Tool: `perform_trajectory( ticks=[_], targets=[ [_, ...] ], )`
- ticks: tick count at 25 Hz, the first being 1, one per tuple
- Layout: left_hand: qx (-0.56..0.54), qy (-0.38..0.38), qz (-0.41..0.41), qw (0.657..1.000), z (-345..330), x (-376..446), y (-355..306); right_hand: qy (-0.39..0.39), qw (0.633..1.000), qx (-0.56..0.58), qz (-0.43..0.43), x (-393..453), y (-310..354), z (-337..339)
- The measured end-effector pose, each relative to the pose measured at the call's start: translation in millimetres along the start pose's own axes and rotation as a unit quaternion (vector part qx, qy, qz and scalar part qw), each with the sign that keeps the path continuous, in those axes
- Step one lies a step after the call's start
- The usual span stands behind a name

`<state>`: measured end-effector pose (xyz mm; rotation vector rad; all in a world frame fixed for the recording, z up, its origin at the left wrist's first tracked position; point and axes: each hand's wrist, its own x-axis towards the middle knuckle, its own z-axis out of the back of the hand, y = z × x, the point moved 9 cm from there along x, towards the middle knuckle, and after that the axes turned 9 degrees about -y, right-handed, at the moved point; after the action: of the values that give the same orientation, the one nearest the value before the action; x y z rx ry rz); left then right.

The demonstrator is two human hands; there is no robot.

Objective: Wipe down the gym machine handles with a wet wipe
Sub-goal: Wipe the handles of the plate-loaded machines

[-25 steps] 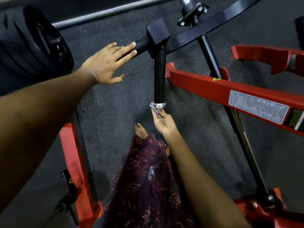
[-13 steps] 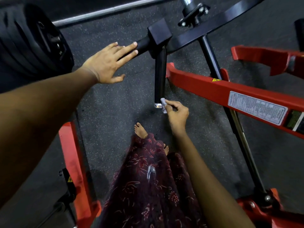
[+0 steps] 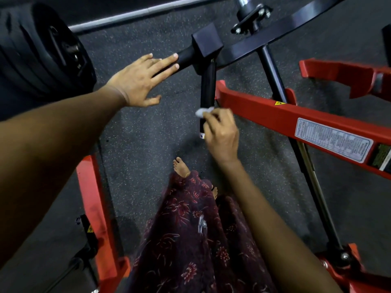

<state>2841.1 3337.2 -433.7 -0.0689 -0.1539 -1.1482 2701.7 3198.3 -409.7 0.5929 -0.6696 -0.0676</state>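
Observation:
A black handle (image 3: 208, 87) hangs down from a black block (image 3: 206, 42) on the machine's arm, ending in a silver cap (image 3: 202, 135). My right hand (image 3: 222, 134) pinches a small white wet wipe (image 3: 203, 112) against the lower part of this handle, fingers curled round it from the right. A second black handle (image 3: 186, 58) sticks out sideways to the left of the block. My left hand (image 3: 138, 79) lies flat with straight fingers, its fingertips touching that sideways handle.
Red machine frame bars run at the right (image 3: 296, 121), far right (image 3: 342, 72) and lower left (image 3: 93, 208). Black weight plates (image 3: 40, 49) on a steel bar (image 3: 137, 13) sit upper left. A black strut (image 3: 296, 144) slants down to the right. My bare feet (image 3: 181, 167) stand on dark rubber floor.
My right hand has slid the wipe from the handle's silver bottom cap up along its right side to the lower shaft. My left hand stays put.

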Motion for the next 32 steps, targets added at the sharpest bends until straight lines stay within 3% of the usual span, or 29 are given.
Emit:
perform_trajectory(
  ticks=[3,10,16,19,25,29,32],
  targets=[
    [0.001,-0.001,0.001,1.000,0.5,0.0,-0.1,0.001,0.998,-0.013,-0.055,30.7,-20.7,-9.7],
    [-0.009,-0.026,-0.022,0.999,-2.9,-3.6,1.3,0.161,0.986,0.006,-0.043,-24.8,-22.3,-16.4],
    [-0.022,-0.035,-0.018,0.999,-1.0,-3.1,-0.4,-0.007,0.996,-0.015,-0.086,95.9,-29.1,-21.3],
    [-0.020,-0.038,-0.022,0.999,-0.8,-3.2,0.1,0.004,0.996,0.021,-0.084,83.7,-31.8,-31.0],
    [-0.020,-0.043,-0.028,0.998,-2.1,-5.3,0.7,0.114,0.990,0.055,-0.066,54.4,-30.7,-18.7],
    [-0.024,-0.034,-0.020,0.999,-3.3,-5.8,1.2,0.025,0.995,0.035,-0.087,109.8,-41.8,-27.4],
    [-0.025,-0.032,-0.021,0.999,-3.6,-4.9,1.4,0.028,0.995,0.034,-0.094,92.7,-44.4,-37.3]
  ],
)
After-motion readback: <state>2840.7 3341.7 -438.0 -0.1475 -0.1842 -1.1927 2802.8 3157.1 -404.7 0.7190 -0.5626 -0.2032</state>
